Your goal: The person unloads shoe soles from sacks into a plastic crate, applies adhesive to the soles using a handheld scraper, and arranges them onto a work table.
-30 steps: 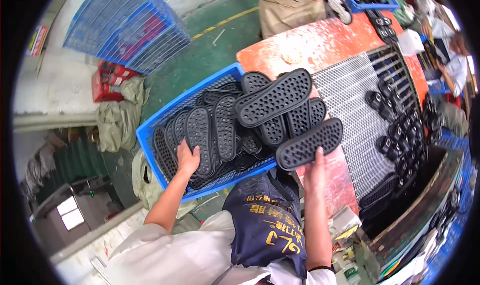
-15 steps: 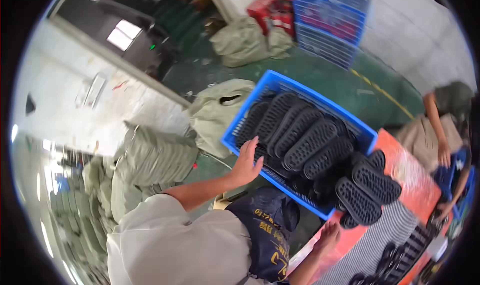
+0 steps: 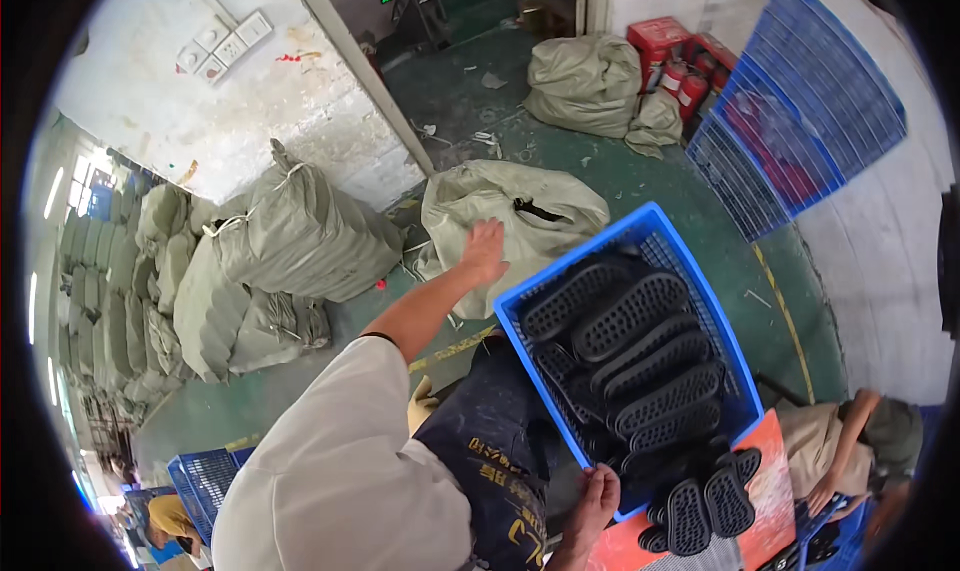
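My left hand (image 3: 485, 251) reaches out in front of the pale green woven sack (image 3: 465, 196), fingers stretched out and holding nothing. A dark slit shows in the sack's top. At the lower edge my right hand (image 3: 597, 496) grips the near rim of a blue plastic crate (image 3: 655, 221). Inside the crate, black slipper soles (image 3: 632, 316) with dimpled undersides stand packed in rows. More black soles (image 3: 687, 516) lie in a loose heap beside the crate's right end, on the red work table (image 3: 770, 481).
Stuffed sacks (image 3: 300, 226) are piled at the left by the wall. Another sack (image 3: 585, 86) and red fire extinguishers (image 3: 690, 91) stand by the doorway. Blue crates (image 3: 800, 111) are stacked at far right. A seated person (image 3: 830, 451) works at the right.
My left hand has left the crate's left end and now reaches toward the sack. My right hand has moved onto the crate's near rim. The view has turned to show more floor.
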Available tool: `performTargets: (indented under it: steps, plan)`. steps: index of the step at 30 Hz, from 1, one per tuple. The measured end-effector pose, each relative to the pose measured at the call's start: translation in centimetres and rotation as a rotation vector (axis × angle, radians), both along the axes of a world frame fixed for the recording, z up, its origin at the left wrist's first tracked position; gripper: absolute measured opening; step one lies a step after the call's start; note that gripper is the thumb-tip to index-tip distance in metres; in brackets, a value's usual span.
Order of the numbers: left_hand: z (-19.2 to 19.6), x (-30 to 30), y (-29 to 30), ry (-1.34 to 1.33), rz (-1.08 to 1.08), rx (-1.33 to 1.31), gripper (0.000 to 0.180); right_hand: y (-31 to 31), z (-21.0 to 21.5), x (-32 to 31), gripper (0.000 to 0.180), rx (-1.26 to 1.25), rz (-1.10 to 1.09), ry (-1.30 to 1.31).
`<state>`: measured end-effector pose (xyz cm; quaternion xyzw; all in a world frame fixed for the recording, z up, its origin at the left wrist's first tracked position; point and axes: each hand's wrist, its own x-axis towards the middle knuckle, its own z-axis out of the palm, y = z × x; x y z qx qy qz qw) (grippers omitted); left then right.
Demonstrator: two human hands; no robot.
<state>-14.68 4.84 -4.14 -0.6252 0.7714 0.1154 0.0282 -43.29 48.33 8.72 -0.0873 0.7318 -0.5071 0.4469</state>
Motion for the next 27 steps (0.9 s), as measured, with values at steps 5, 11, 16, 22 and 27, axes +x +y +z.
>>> performTargets:
  steps: [5,11,16,22,27]
  plan:
    - [-5.4,0.8,-9.0,-0.136,-0.108,0.044,0.096,-20.5,5.0,4.8,0.016,-0.119,0.285,0.011]
    - [-13.7,6.8,-8.8,-0.109,-0.384,0.037,0.037,-44.6,-6.7,13.1,0.017,-0.201,0.956,0.157]
    - [-9.5,8.7,-1.7,0.545,-0.411,0.212,0.019,-56.0,-21.5,15.8,0.033,0.001,1.463,0.979]
    - [-9.5,8.3,5.4,0.935,-0.196,1.055,0.046,-64.3,-21.2,13.8,0.054,0.479,1.192,1.048]
    - [-10.8,5.7,1.6,0.542,-0.2,0.802,0.045,-65.7,-19.6,8.3,0.064,0.72,1.308,0.947]
